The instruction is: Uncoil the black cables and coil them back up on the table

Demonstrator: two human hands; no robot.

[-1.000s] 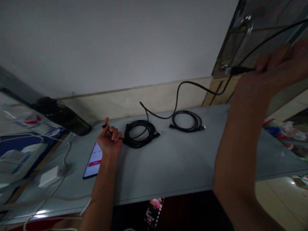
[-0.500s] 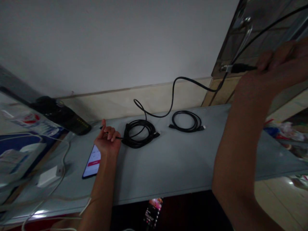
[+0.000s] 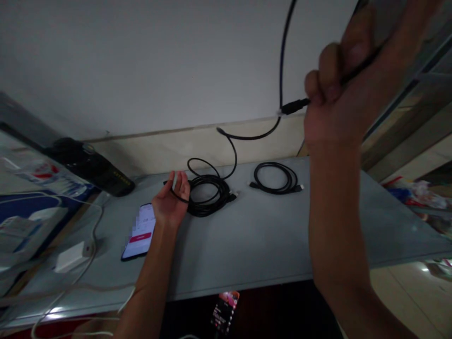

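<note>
A long black cable [image 3: 231, 138] rises from a loose coil [image 3: 226, 197] on the grey table and runs up along the wall. My right hand [image 3: 348, 70], raised high on the right, has its fingers wrapped round the cable. The cable's black connector [image 3: 294, 106] sticks out beyond my little finger, crossing a hanging loop of cable. Beside the coil's left edge, my left hand [image 3: 173, 197] is palm up, the cable passing between thumb and fingers. A second, smaller coiled cable [image 3: 273, 192] lies separately to the right.
A lit phone [image 3: 139, 238] lies by my left wrist. Behind it a black bottle [image 3: 106, 172] lies tilted near the wall. A white charger [image 3: 73, 256] and a white cord [image 3: 95, 230] are at the left. Another lit phone [image 3: 225, 310] is below the table's front edge.
My right hand has moved left with the cable, bringing the connector in front of the wall. My left hand has shifted slightly right, its fingers straighter. The cable's slack has re-formed into new loops.
</note>
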